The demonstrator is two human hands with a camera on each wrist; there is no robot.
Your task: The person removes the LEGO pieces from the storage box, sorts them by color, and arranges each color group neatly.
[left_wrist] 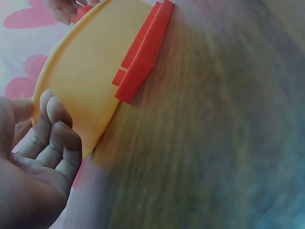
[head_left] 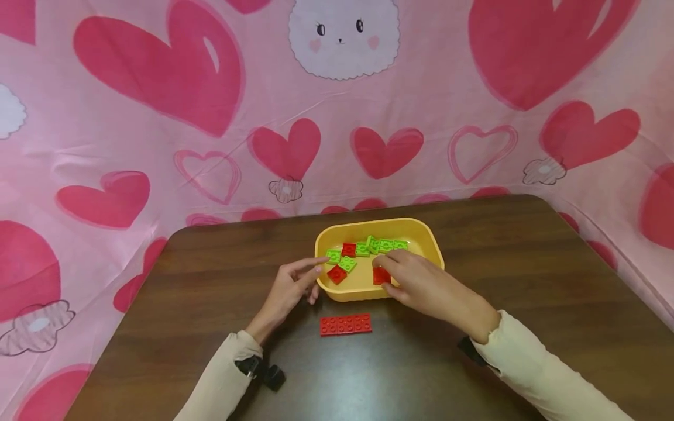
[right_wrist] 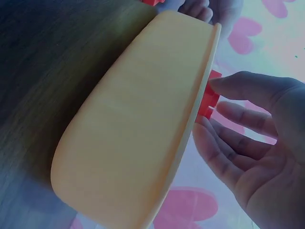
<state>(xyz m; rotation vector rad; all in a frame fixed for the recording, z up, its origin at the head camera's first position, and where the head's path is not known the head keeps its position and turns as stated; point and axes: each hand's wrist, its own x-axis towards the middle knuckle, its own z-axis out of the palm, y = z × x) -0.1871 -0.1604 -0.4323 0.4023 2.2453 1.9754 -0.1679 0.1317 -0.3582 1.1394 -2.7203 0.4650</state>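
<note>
My right hand [head_left: 418, 280] reaches over the front of a yellow tub [head_left: 358, 293] and pinches a red brick [head_left: 381, 276] between thumb and fingers. In the right wrist view this red brick [right_wrist: 209, 95] shows just past the tub's rim. At the tub's left end is my left hand [head_left: 286, 292], thumb and forefinger over the rim, the other fingers loosely bent outside, holding no brick. Inside the tub lie several green bricks [head_left: 347, 264] and red bricks [head_left: 337, 274]. In front of it, a red row of joined bricks [head_left: 346, 324] lies studs up.
The tub stands on a dark wooden table [head_left: 237, 251], towards its far edge. Behind hangs a pink cloth [head_left: 337, 105] with hearts. Each wrist carries a black strap [head_left: 250, 366], and the left one has a small black camera [head_left: 274, 378].
</note>
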